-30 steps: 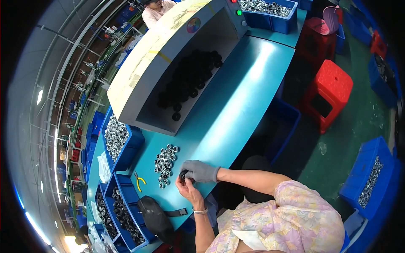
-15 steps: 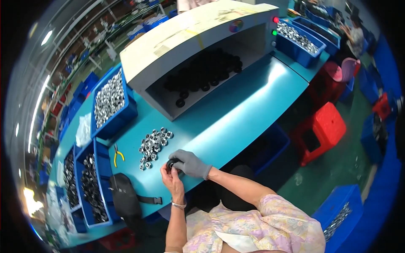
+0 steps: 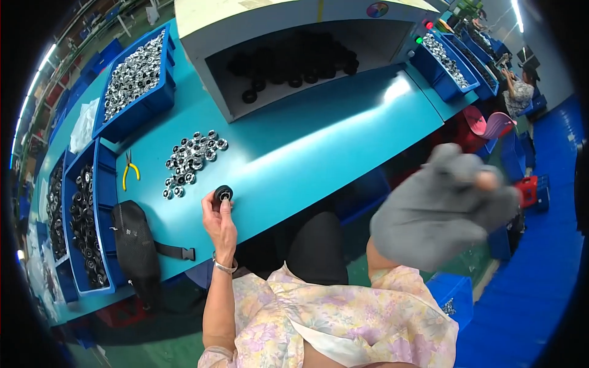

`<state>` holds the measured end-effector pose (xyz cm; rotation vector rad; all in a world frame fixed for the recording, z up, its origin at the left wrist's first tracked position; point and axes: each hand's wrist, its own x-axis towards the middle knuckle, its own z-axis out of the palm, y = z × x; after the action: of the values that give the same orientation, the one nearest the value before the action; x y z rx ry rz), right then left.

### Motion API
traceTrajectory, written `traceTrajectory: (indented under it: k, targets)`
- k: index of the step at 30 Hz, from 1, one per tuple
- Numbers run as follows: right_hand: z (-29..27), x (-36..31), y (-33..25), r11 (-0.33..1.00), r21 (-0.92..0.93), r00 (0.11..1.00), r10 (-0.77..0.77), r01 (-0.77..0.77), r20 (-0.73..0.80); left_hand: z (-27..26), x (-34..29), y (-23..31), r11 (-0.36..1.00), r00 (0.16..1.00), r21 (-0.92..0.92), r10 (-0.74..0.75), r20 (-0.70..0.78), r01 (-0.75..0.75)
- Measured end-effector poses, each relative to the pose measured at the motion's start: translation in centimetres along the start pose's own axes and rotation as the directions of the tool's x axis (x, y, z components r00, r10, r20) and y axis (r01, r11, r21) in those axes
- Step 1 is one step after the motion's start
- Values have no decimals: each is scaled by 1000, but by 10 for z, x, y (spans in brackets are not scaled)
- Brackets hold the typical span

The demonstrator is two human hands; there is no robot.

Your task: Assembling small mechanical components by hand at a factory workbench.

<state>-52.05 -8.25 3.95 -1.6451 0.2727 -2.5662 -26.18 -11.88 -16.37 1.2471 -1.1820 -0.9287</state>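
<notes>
Gloved right hand [image 3: 438, 211] now aloft

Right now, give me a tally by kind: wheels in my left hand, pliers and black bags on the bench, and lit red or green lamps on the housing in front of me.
Black wheel in your left hand: 1
Yellow-handled pliers: 1
Black bag with a buckle strap: 1
Red lamp on the housing: 1
Green lamp on the housing: 1
Total: 5

Smooth teal workbench [image 3: 319, 165] stretched across centre; green floor [image 3: 178, 337] showed below, blue floor strip [image 3: 527, 264] at right; white tube light [image 3: 517, 15] glowed near grey wall [image 3: 552, 52].
</notes>
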Motion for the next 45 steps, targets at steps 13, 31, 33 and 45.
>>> traceTrajectory:
  k: [13,31,33,45]
  targets:
    - [28,-201,91,622,-650,330,783,-437,528,-6,-6,-12,974,989,173,137,56,-145]
    - [40,-206,86,628,-613,411,778,-479,476,-5,-5,-14,990,997,120,72,30,-75]
    - [41,-207,87,634,-614,419,773,-470,476,-4,-5,-13,993,997,93,72,12,-73]
    - [43,-206,85,613,-633,421,788,-472,449,-1,-3,-10,981,993,158,115,-22,-110]
